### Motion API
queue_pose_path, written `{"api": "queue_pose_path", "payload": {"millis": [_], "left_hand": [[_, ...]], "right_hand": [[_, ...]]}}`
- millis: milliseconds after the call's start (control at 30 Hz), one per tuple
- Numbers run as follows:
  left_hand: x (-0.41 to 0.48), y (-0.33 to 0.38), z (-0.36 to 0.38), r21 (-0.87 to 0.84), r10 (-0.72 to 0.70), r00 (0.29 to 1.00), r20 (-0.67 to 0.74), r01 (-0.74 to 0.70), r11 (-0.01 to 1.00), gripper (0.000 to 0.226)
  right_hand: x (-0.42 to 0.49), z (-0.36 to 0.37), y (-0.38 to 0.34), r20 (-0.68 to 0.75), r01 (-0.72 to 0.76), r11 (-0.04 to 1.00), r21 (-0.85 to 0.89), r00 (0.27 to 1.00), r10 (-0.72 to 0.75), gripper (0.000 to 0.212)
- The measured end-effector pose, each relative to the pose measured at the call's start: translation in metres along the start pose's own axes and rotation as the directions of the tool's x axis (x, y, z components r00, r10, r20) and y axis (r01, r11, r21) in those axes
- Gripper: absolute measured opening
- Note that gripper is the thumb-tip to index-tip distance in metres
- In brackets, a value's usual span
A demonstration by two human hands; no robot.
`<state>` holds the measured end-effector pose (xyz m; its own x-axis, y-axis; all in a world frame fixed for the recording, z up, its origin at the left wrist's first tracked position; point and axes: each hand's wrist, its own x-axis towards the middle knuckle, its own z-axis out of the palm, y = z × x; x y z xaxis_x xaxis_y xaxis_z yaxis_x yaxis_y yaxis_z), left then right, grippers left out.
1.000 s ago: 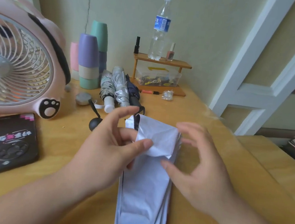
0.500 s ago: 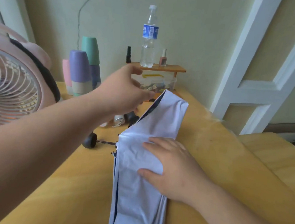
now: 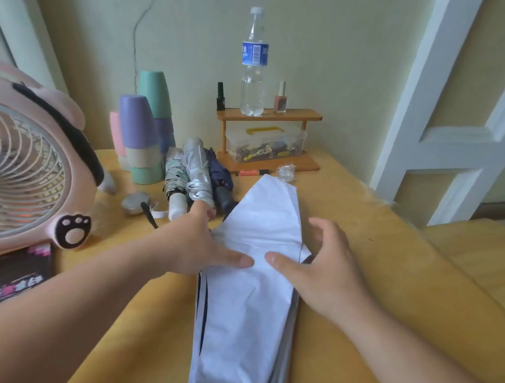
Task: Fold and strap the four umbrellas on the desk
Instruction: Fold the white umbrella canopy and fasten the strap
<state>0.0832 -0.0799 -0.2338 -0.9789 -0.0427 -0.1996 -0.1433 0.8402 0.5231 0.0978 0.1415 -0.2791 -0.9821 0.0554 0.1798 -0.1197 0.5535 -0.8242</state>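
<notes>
One white umbrella (image 3: pixel 246 327): lay collapsed and flat, lengthwise on the tabletop (image 3: pixel 377 237), canopy folded into one long band, dark edging down both sides, far tip close to the foot of a wooden shelf (image 3: pixel 269 115). Person's left hand (image 3: pixel 192 244): rested at the band's left edge, thumb laid flat on the fabric, fingers stretched out past the edge, fingertips partly hidden. Person's right hand (image 3: pixel 326 269): set opposite, thumb pressed flat on the fabric just beside the left thumb, fingers spread and arched above the right edge, closed round nothing. Three rolled pieces, namely patterned umbrella (image 3: pixel 175 173), silver umbrella (image 3: pixel 195 168) and navy umbrella (image 3: pixel 219 173): lay side by side beyond the left hand, between stacked cups (image 3: pixel 147 134) and the shelf. Further stock: pink fan (image 3: pixel 20 173) at far left with a black box (image 3: pixel 14 278) before it; water bottle (image 3: pixel 254 64) upright on the shelf top between two small polish bottles; clear lidded box (image 3: pixel 264 145) on the lower tier.
</notes>
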Motion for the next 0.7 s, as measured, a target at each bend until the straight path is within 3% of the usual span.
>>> {"api": "queue_pose_path", "payload": {"millis": [67,133,167,233,333,467,567,633,700], "left_hand": [[0.006,0.004,-0.005,-0.008,-0.032,0.999,0.038,0.032,0.999,0.133],[0.011,0.007,-0.009,-0.015,-0.036,0.995,0.088,0.038,0.999,0.141],[0.013,0.007,-0.009,-0.024,-0.038,0.992,0.12,0.041,0.999,0.146],[0.014,0.004,-0.007,-0.056,-0.033,0.985,0.168,0.043,0.997,0.152],[0.018,-0.002,-0.001,-0.053,-0.004,0.984,0.176,0.014,0.999,0.121],[0.018,-0.005,0.003,-0.16,0.062,0.982,0.18,-0.033,0.987,0.079],[0.016,-0.011,0.005,-0.213,0.111,0.985,0.129,-0.082,0.974,0.082],[0.014,-0.01,0.005,-0.328,0.165,0.975,0.148,-0.109,0.938,0.066],[0.012,-0.007,0.0,-0.423,0.216,0.957,0.194,-0.117,0.899,0.063]], "right_hand": [[0.006,-0.005,-0.003,0.098,-0.175,0.978,0.108,0.981,0.165,0.104],[0.014,-0.008,-0.004,0.2,-0.264,0.943,0.203,0.954,0.224,0.107],[0.021,-0.011,-0.006,0.228,-0.305,0.925,0.228,0.94,0.254,0.102],[0.039,-0.017,-0.007,0.294,-0.386,0.875,0.293,0.907,0.302,0.072],[0.06,-0.025,-0.013,0.42,-0.463,0.823,0.328,0.852,0.313,0.036],[0.066,-0.023,-0.013,0.488,-0.451,0.847,0.281,0.827,0.279,0.025],[0.067,-0.018,-0.01,0.492,-0.36,0.862,0.357,0.857,0.154,0.03],[0.065,-0.015,-0.007,0.5,-0.311,0.851,0.423,0.863,0.067,0.029],[0.062,-0.014,-0.006,0.514,-0.308,0.81,0.498,0.857,0.01,0.031]]}}
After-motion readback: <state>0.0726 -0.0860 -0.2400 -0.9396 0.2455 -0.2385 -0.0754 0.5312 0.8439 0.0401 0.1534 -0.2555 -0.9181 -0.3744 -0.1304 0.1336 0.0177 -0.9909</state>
